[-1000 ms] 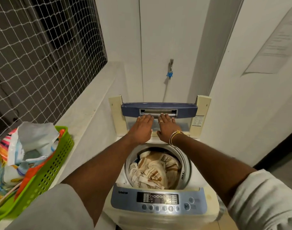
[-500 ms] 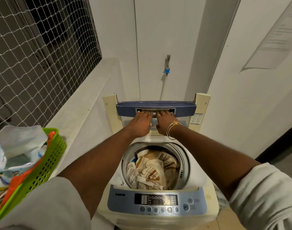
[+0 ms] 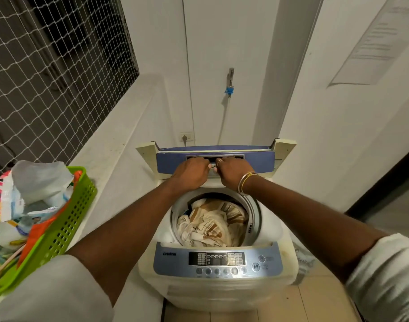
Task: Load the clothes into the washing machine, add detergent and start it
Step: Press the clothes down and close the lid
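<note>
A white top-loading washing machine (image 3: 277, 231) stands in front of me with its folded lid (image 3: 257, 159) raised at the back. Brown-and-cream striped clothes (image 3: 210, 224) fill the drum. My left hand (image 3: 192, 173) and my right hand (image 3: 231, 170) sit side by side on the lid's blue handle strip, fingers curled into its slot. The right wrist wears bangles. A blue control panel (image 3: 217, 260) with a display and round buttons runs along the machine's front edge.
A green plastic basket (image 3: 66, 228) with packets and bags sits on the white ledge (image 3: 120, 145) at my left. Netting (image 3: 48, 66) covers the window above it. A tap (image 3: 230, 82) with a hose and a wall socket (image 3: 186, 137) are behind the machine. Wall on the right.
Both hands have gone from lying flat on the lid to curling their fingers into the handle slot. The lid looks slightly more tilted toward me. The view has shifted a little.
</note>
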